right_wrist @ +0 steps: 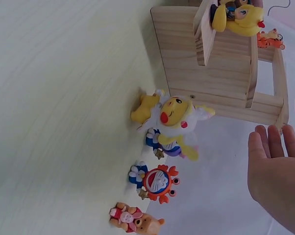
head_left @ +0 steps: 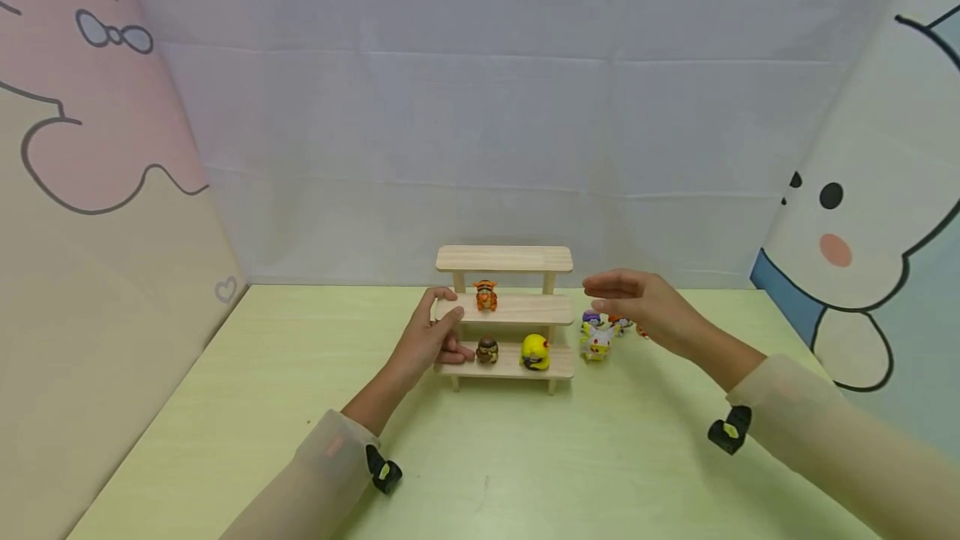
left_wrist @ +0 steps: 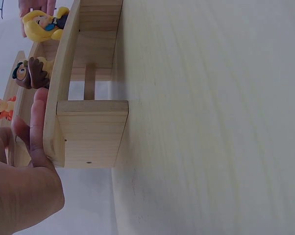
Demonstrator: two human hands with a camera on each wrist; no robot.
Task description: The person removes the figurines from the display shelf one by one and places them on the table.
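Pale table is running under everything. Wooden three-tier shelf is standing upright on it, toward the back.

Right hand is hovering right of the shelf, near the loose figures; fingers lying straight and together, thumb apart, holding nothing. For a pick-up, coming down from above looks safer than sweeping in sideways.

Left hand is gripping the shelf's left end, thumb and fingers bending about the middle tier, lower fingers reaching onto the lower tier. Seems to be steadying; a light, even hold should do, as a tug would likely rock every tier.

Figures, roughly by size:

- White-costumed yellow figure: standing foremost on the table, just beside the shelf's right side. Looking easiest to reach.
- Yellow-hooded figure: sitting toward the lower tier's right end; worth giving the right wrist clearance here.
- Crab-hatted figure and purple-topped figure: standing behind, the latter partly hidden. Close spacing is calling for a narrow pinch.
- Bear figure: sitting farther right.
- Owl: perching on the lower tier, left fingertips just beside it; a slip could be toppling it.
- Tiger: sitting left of centre on the middle tier.
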